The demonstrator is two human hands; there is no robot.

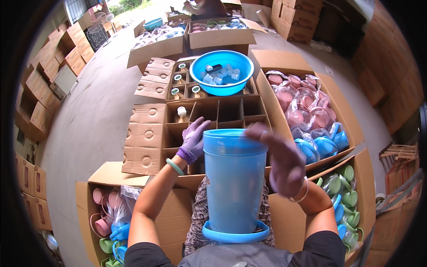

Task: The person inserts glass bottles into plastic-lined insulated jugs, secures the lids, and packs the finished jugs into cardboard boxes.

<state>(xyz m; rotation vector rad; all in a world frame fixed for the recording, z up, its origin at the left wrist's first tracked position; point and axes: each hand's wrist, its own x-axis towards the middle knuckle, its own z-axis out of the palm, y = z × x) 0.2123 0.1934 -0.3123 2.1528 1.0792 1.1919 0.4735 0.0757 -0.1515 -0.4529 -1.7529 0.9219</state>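
Note:
A tall, slightly see-through blue plastic bucket point(233, 182) stands upright between my knees, close to my body. A lighter blue curved rim-like piece point(235, 236) shows at its lower end; I cannot make out whether the two are joined. My left hand point(194, 139), in a purple glove, is at the left of the bucket's upper rim with its fingers stretched out. At the right of the same rim is my gloved right hand point(284, 162), smeared by motion, so its grip is unclear. The bucket's inside is mostly hidden from view.
A divided carton point(229, 111) with several capped bottles lies ahead. On it rests a blue basin point(222, 84) of small whitish pieces. Cartons of pink and blue plastic wares point(307, 107) stand to the right, others point(113, 213) by my left elbow. Another person point(207, 9) is far ahead.

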